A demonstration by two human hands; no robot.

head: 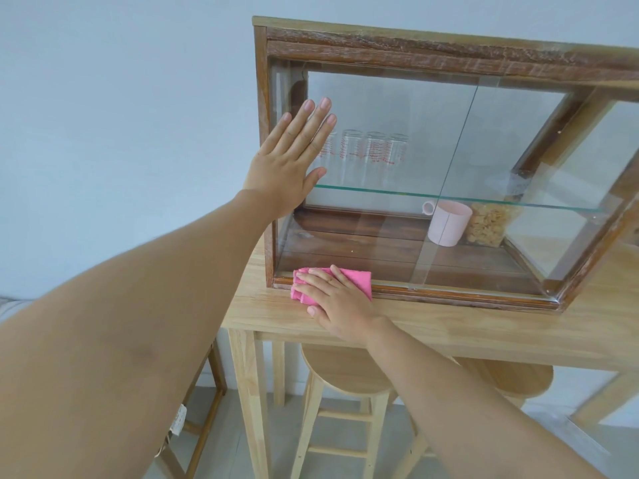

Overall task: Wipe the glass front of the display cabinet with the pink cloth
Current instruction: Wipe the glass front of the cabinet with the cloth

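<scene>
A dark wooden display cabinet with a glass front (380, 140) fills the upper right of the frame, standing on a pale wooden table (449, 326). The left hand (288, 157) lies flat, fingers straight and together, against the cabinet's left edge in the upper middle of the frame, palm over the wooden frame and fingertips reaching onto the glass. The right hand (337, 300), at the centre of the frame, presses a folded pink cloth (358, 280) with straight, spread fingers against the bottom left corner of the glass front, where the lower frame rail meets the tabletop; the cloth shows on both sides of the fingers. Inside, a glass shelf (484, 200) carries a row of clear measuring glasses with red markings (375, 153), and below it, towards the right, a pale pink plastic cup (447, 223) stands just beside a clear jar of tan pieces (487, 226). Two round pale wooden stools (340, 371) sit under the table in the lower part of the frame.
</scene>
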